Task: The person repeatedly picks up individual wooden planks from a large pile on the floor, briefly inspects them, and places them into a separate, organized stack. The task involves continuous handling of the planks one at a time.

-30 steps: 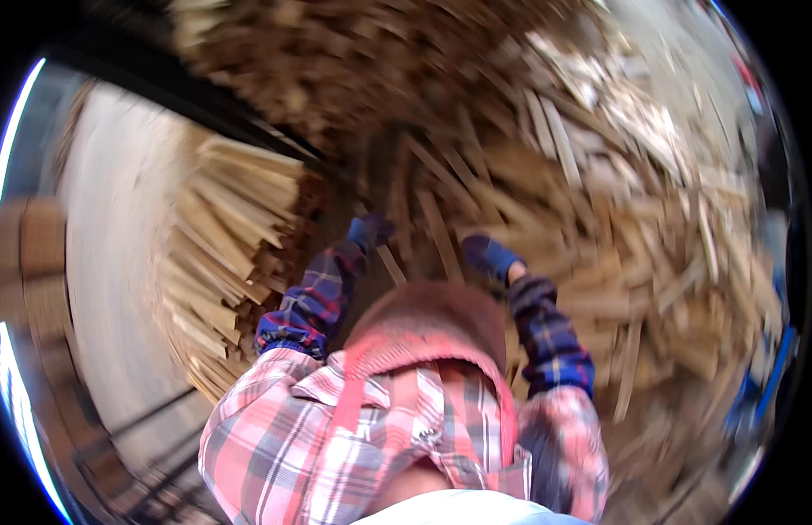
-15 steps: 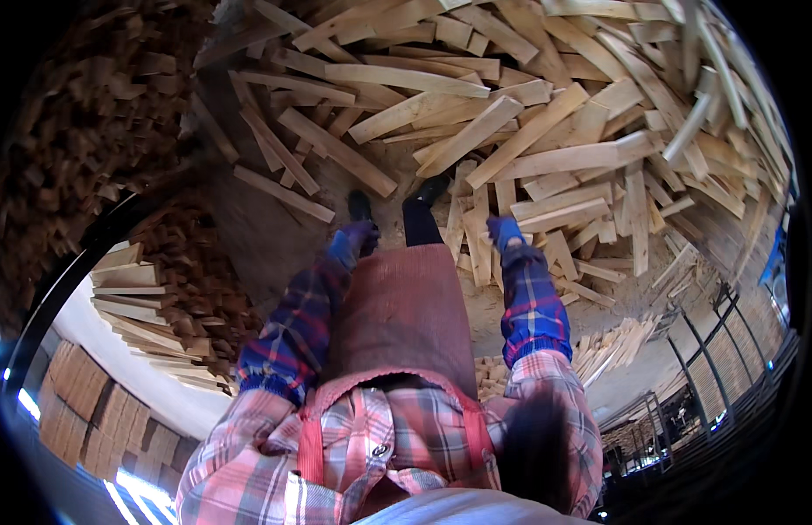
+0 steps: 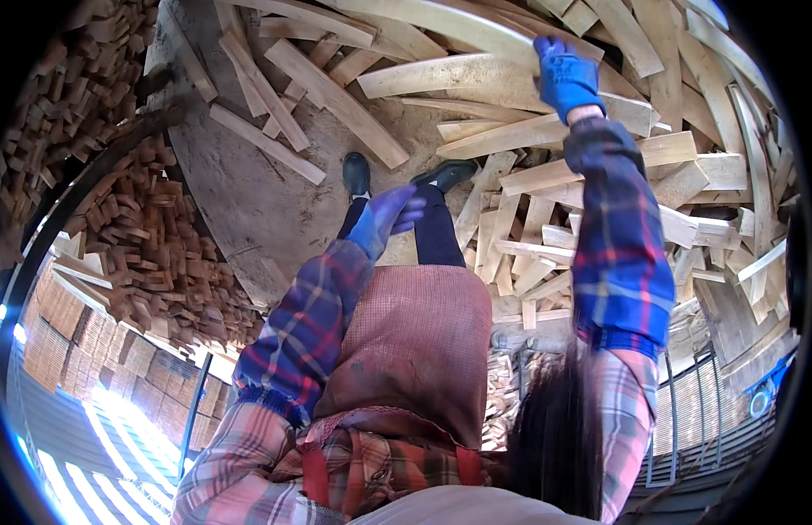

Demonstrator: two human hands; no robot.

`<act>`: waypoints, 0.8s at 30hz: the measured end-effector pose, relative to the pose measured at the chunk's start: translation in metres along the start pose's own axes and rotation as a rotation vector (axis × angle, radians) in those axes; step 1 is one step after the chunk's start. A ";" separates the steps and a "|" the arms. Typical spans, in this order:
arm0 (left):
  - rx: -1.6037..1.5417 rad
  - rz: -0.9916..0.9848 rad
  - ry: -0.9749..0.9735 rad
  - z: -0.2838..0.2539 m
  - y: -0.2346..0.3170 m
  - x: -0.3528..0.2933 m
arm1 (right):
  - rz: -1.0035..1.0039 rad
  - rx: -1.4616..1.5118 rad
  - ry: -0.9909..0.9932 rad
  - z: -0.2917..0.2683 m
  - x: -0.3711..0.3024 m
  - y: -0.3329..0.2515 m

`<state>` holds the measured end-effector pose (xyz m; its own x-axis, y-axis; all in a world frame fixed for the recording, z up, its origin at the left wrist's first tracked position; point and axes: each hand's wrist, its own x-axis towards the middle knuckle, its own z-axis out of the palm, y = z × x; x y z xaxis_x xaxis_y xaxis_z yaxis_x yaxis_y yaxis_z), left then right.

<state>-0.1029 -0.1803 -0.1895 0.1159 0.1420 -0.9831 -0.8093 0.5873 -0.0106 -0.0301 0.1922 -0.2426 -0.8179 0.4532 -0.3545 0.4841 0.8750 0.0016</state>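
Observation:
My right hand [image 3: 567,77], in a blue work glove, reaches far forward to the right. Its fingers close on the end of a long pale wooden board [image 3: 449,19] lying across the top of the loose pile. The glove hides part of that grip. My left hand [image 3: 386,219], in a blue and purple glove, hangs above my legs, just past the lower edge of a reddish-brown apron [image 3: 414,341]. Its fingers stretch to the right, slightly bent, with nothing in them. Under my right wrist lie more boards, one a short piece [image 3: 598,164].
Loose boards [image 3: 336,101] lie at odd angles on the dusty floor [image 3: 239,188] ahead. Stacked wood pieces [image 3: 174,254] rise on the left beside a dark curved bar [image 3: 38,219]. My dark shoes [image 3: 357,173] stand near the pile's edge. Metal framing is at the lower right.
My right hand has moved forward and right from beside my leg onto the board. My left hand has shifted right across my legs. The view has turned toward the right.

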 end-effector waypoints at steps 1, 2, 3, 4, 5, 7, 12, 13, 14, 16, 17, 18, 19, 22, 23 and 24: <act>-0.064 0.021 -0.066 0.001 0.016 -0.007 | 0.022 0.075 -0.233 -0.005 -0.009 -0.025; -0.142 0.065 -0.134 0.012 0.032 -0.012 | -0.092 0.295 -0.007 -0.008 -0.038 -0.047; -0.304 0.065 -0.209 0.012 0.045 -0.017 | 0.031 0.461 -0.496 -0.052 -0.045 -0.086; -0.460 0.051 -0.322 0.022 0.054 -0.019 | 0.098 0.816 -0.758 -0.074 -0.067 -0.104; -0.621 0.037 -0.422 0.031 0.060 -0.021 | 0.129 0.922 -0.981 -0.121 -0.081 -0.127; -0.679 -0.056 -0.397 0.042 0.057 -0.009 | -0.201 0.900 -0.794 -0.107 -0.101 -0.141; -0.417 0.216 -0.171 0.031 0.022 -0.017 | 0.180 0.175 0.033 -0.007 0.017 -0.078; -0.347 0.239 -0.155 0.020 0.011 -0.015 | 0.205 0.109 0.094 0.013 0.042 -0.071; -0.272 0.197 -0.109 0.013 0.002 -0.014 | 0.202 -0.013 0.192 0.034 0.058 -0.069; -0.231 0.222 -0.086 0.003 -0.013 -0.024 | 0.173 -0.296 0.584 0.071 0.080 -0.058; -0.229 0.211 -0.088 -0.001 -0.014 -0.024 | 0.161 -0.382 0.621 0.078 0.082 -0.053; -0.245 0.204 -0.057 -0.007 -0.019 -0.030 | 0.136 -0.439 0.667 0.074 0.089 -0.064; -0.265 0.197 -0.014 -0.015 -0.022 -0.040 | 0.088 -0.384 0.504 0.054 0.087 -0.086; -0.224 0.099 -0.105 -0.008 -0.034 -0.030 | 0.250 -0.208 0.005 0.107 0.104 -0.009; -0.250 0.078 -0.120 -0.011 -0.038 -0.027 | 0.234 -0.189 0.004 0.094 0.099 -0.006; -0.346 0.123 -0.079 -0.008 -0.034 -0.037 | 0.167 -0.140 -0.084 0.065 0.098 -0.013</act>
<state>-0.0843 -0.2117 -0.1546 0.0387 0.2642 -0.9637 -0.9651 0.2599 0.0325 -0.0964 0.2146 -0.3386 -0.6988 0.5827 -0.4148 0.5578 0.8070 0.1940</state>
